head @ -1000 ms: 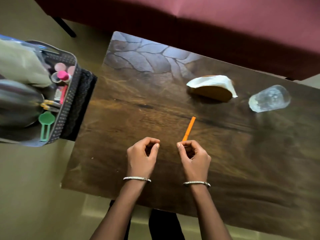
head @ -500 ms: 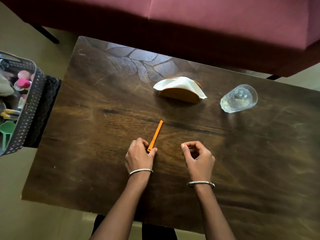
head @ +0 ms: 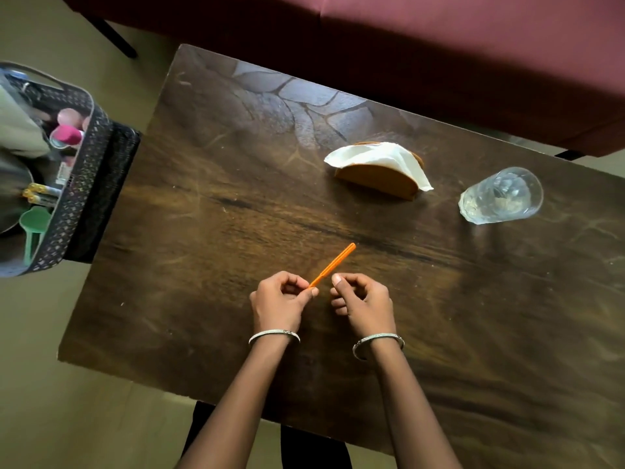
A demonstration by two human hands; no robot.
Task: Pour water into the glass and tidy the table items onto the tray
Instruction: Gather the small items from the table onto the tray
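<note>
A thin orange stick [head: 333, 264] points away from me over the middle of the dark wooden table [head: 203, 299]. My left hand [head: 279, 301] pinches its near end between thumb and fingers. My right hand [head: 363, 302] is curled just to the right of that end, holding nothing that I can see. A clear glass [head: 500, 196] stands at the right of the table. A wooden napkin holder [head: 375, 179] with a white napkin [head: 378, 157] sits at the back middle. A dark perforated tray [head: 72, 194] stands off the table's left edge.
The tray holds a green scoop [head: 32, 225], a pink-capped bottle [head: 66, 135], a metal vessel [head: 13, 191] and several small items. A maroon sofa [head: 439, 45] runs along the table's far side. The floor [head: 50, 401] lies to the left.
My left hand took hold of the orange stick's near end. My right hand, which was at that end a second ago, let go and now sits close beside it.
</note>
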